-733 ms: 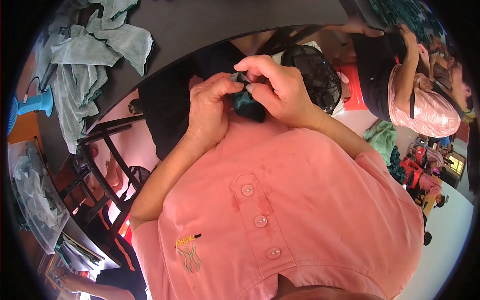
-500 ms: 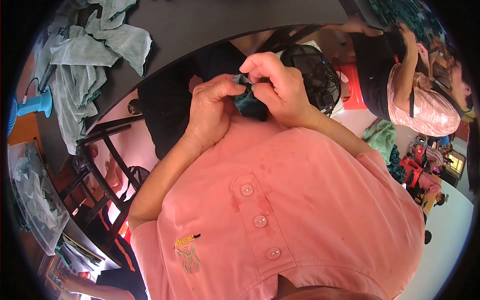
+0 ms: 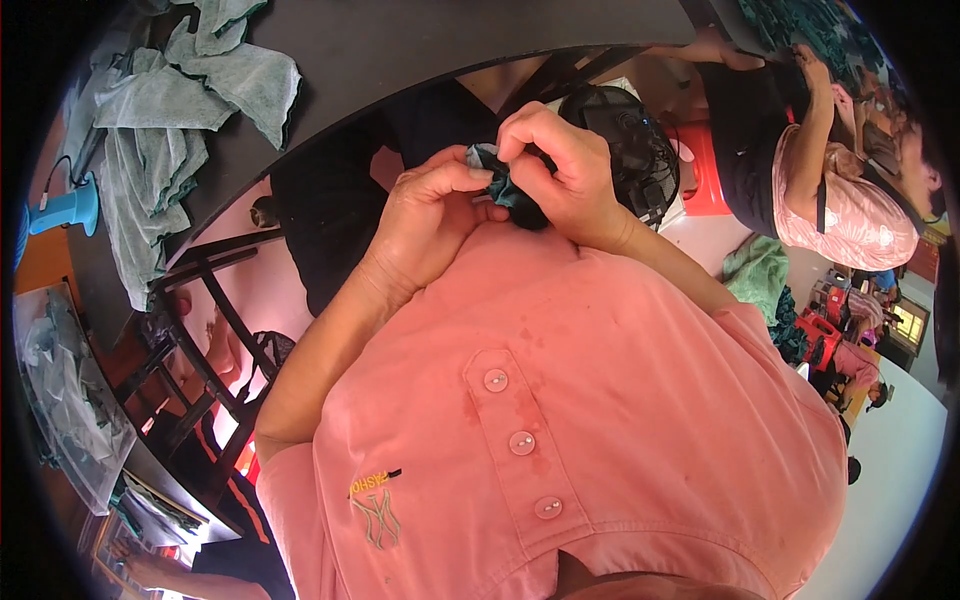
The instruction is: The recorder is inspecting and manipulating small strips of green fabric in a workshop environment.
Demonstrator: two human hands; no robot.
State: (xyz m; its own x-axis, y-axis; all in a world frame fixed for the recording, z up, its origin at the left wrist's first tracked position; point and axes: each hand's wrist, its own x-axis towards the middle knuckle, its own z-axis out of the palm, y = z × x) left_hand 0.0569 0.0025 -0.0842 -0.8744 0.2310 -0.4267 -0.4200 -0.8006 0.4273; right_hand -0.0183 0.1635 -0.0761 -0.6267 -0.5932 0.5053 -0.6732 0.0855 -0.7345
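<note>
A small piece of dark green fabric (image 3: 508, 192), with a paler grey-green edge at its top, is held up in front of my chest. My left hand (image 3: 432, 205) pinches it between thumb and fingers. On its other side my right hand (image 3: 562, 165) is closed, thumb and index finger pressed together at the fabric's upper edge. Whether anything thin, such as a thread, is between those right fingertips is too small to make out. Part of the fabric is hidden behind the right fingers.
Pale green cloth pieces (image 3: 155, 150) lie on the dark table (image 3: 400, 45) ahead, beside a blue fan (image 3: 70, 207). A black fan (image 3: 630, 150) stands near a red stool (image 3: 708, 170). At right a person in pink (image 3: 840, 200) works; a plastic bag (image 3: 70, 400) sits at left.
My right hand has turned and shifted slightly, its fingers now curled closer over the fabric. More of the fabric's pale top edge shows, and less of its dark lower part.
</note>
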